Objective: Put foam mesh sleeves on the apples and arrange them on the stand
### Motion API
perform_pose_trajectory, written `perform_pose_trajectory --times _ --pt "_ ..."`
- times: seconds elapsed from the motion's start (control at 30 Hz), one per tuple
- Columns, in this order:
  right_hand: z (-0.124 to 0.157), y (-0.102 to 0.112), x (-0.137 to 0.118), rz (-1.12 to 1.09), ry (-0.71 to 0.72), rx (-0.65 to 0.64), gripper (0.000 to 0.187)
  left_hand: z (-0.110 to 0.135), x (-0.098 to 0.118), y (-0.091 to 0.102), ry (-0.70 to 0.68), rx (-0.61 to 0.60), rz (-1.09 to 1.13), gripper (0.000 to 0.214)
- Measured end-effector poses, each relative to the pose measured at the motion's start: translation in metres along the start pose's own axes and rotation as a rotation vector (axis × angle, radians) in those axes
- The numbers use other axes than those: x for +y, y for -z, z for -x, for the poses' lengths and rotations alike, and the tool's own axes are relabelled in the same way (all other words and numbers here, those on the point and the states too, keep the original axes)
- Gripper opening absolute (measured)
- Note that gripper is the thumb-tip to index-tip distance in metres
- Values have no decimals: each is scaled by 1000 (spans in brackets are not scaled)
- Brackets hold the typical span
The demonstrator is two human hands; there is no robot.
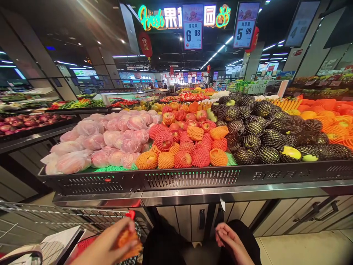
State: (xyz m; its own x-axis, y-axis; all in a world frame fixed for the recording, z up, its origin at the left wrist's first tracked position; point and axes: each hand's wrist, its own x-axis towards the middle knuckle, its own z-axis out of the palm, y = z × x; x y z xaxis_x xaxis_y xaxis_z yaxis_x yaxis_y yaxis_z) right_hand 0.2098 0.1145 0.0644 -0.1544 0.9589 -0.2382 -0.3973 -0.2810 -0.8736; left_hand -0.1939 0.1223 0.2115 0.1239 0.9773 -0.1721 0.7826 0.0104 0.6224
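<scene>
My left hand [117, 237] is low on the left, in front of a wire shopping cart [68, 217]. Its fingers are closed around an orange foam-net-wrapped fruit [128, 243], mostly hidden by the hand. Below the display's front edge hangs my right hand [230, 239], its fingers loosely bent and apart, with nothing visible in them. Ahead of both hands, apples in red and orange foam nets [187, 147] are piled in a black display tray [193, 180]. Pink fruit in clear wrapping [110, 136] lies to their left, and green fruit in black nets [256, 132] to their right.
A steel ledge [176, 197] runs below the tray, above cabinet doors [182, 221] with dark handles. The cart stands close on the left, with a white box-like item [57, 243] inside. Red onions [30, 123] fill another stand. Price screens [193, 27] hang overhead.
</scene>
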Motion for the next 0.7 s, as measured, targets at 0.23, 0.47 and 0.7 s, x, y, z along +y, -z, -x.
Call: perform_pose_trajectory --times 0.23,0.47,0.7 --pt "12 -19 12 -23 -45 -345 69 -22 109 -110 -451 -467 357 50" --pt "5 2 14 181 72 -166 43 -45 93 -173 -506 -266 328 53" --pt "12 9 11 -67 6 44 44 -43 99 -179 -295 -243 461 25"
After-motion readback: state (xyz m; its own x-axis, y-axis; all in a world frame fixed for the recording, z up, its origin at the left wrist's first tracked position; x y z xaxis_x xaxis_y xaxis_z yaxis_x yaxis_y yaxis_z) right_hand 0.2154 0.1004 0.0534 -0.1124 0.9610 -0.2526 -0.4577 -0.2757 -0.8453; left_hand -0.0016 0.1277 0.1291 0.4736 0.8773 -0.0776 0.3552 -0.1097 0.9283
